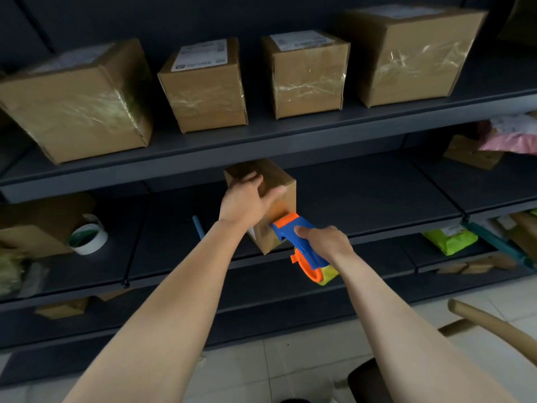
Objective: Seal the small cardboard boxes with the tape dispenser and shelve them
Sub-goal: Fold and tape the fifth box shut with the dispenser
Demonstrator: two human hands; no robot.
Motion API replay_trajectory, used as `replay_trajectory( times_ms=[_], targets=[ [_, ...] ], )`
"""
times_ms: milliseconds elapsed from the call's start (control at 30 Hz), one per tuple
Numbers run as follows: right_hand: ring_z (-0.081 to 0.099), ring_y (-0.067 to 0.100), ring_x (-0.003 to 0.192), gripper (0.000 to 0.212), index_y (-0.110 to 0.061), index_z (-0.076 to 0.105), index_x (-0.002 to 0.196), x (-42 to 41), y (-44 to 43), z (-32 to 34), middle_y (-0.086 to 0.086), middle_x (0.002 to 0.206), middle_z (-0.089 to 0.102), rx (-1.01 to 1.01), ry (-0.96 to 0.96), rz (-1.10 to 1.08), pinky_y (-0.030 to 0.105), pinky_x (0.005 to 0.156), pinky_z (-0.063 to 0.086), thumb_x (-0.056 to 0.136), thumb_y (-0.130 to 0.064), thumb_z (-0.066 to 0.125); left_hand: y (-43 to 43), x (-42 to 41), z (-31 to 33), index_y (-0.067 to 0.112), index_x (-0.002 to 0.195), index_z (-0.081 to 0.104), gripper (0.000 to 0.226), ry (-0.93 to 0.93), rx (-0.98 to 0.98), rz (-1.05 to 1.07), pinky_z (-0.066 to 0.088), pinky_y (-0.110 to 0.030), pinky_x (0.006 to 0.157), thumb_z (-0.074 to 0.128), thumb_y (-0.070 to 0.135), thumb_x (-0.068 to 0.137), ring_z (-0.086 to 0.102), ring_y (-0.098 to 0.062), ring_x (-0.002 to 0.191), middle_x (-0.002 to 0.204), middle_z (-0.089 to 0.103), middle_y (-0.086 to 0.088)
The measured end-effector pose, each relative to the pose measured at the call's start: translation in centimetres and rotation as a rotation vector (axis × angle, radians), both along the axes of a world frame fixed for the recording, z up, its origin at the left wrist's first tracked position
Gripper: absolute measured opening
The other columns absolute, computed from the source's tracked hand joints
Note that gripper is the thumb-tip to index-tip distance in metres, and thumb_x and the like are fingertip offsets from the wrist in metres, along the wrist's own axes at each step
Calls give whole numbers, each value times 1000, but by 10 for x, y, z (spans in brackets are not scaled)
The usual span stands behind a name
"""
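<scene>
Dark shelving (pixel 363 193). Small box (pixel 286 193): stiff card, probably light. Left hand (pixel 247 200) grips its top; right hand (pixel 324 238) curls round tape dispenser (pixel 308 253), which is pressed against its side.

Blue-orange tape dispenser (pixel 302 242) pressed against tilted small brown box (pixel 276 199).

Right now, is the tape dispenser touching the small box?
Touching. In the head view the tape dispenser has its orange front against the small box, no gap.
</scene>
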State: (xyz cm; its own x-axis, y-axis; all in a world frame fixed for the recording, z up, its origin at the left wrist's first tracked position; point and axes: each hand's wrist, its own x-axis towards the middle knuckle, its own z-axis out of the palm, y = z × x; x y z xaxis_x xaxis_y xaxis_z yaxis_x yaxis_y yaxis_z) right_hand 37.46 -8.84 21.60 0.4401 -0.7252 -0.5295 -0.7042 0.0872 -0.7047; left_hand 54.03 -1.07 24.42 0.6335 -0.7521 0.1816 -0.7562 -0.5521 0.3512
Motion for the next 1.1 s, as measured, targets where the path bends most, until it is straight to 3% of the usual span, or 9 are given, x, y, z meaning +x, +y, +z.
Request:
replay_trajectory(
  times_ms=[67, 200, 300, 433, 500, 667, 767, 967, 1100],
  targets=[
    [63, 15, 70, 55, -11, 56, 105, 0, 0, 0, 3, 85, 64, 7, -3, -5, 26, 50, 39, 79, -59, 62, 1, -4, -3, 14, 145, 33, 88, -97, 106, 0, 31, -38, 107, 46, 72, 80, 28, -22, 139, 153, 29, -2],
    [63, 17, 71, 52, -9, 57, 98, -10, -2, 0, 4, 82, 65, 39, -25, 13, 27, 52, 41, 78, -57, 66, 2, -6, -4, 14, 145, 32, 73, -100, 23, 8, 31, -34, 108, 51, 55, 88, 28, -20, 139, 151, 33, -6],
    [65, 16, 67, 52, -9, 63, 92, -17, -14, 16, 3, 77, 69, 7, -52, 38, 27, 51, 40, 72, -57, 71, 7, -1, 7, 16, 141, 40, 68, 62, -119, 56, 45, -29, 85, 53, 55, 87, 57, -17, 107, 127, 57, -6],
    [59, 11, 53, 48, -14, 57, 81, -15, -24, 45, -1, 67, 64, -71, -20, 122, 24, 47, 39, 71, -58, 71, 12, 19, 19, 19, 119, 61, 51, 316, -220, 102, 47, -24, 70, 56, 56, 85, 62, -11, 86, 95, 65, 7],
    [61, 13, 63, 48, -16, 50, 79, -13, -25, 54, -1, 76, 63, -85, -23, 135, 26, 49, 39, 70, -59, 72, 15, 30, 16, 19, 108, 67, 41, 424, -294, 135, 43, -17, 66, 59, 53, 85, 60, -5, 82, 87, 62, 17],
    [61, 14, 68, 46, -21, 45, 74, 4, -14, 57, -1, 78, 60, -127, -29, 157, 26, 50, 38, 72, -59, 70, 17, 46, -16, 10, 114, 64, 49, 613, -339, 349, 44, -27, 80, 57, 50, 87, 61, -19, 98, 109, 64, -3],
    [61, 14, 66, 43, -19, 48, 74, 15, -7, 51, -1, 75, 61, -143, -13, 196, 26, 50, 40, 73, -57, 70, 19, 47, -29, 8, 127, 54, 50, 482, -176, 449, 42, -29, 87, 57, 42, 91, 55, -27, 115, 127, 56, -13],
    [60, 15, 65, 45, -19, 51, 78, 24, -9, 54, 1, 76, 61, -173, 48, 215, 27, 49, 37, 72, -60, 69, 25, 31, -39, 17, 129, 56, 33, 271, -154, -4, 22, -20, 107, 47, 25, 98, 34, -8, 133, 143, 44, 6],
    [59, 14, 67, 46, -20, 47, 74, 30, -8, 61, -1, 76, 59, -181, 38, 228, 27, 50, 37, 74, -61, 67, 24, 41, -43, 25, 147, 27, 44, 97, 258, -101, -6, -37, 116, 29, 29, 103, 2, -10, 145, 157, 14, 10]
  ],
)
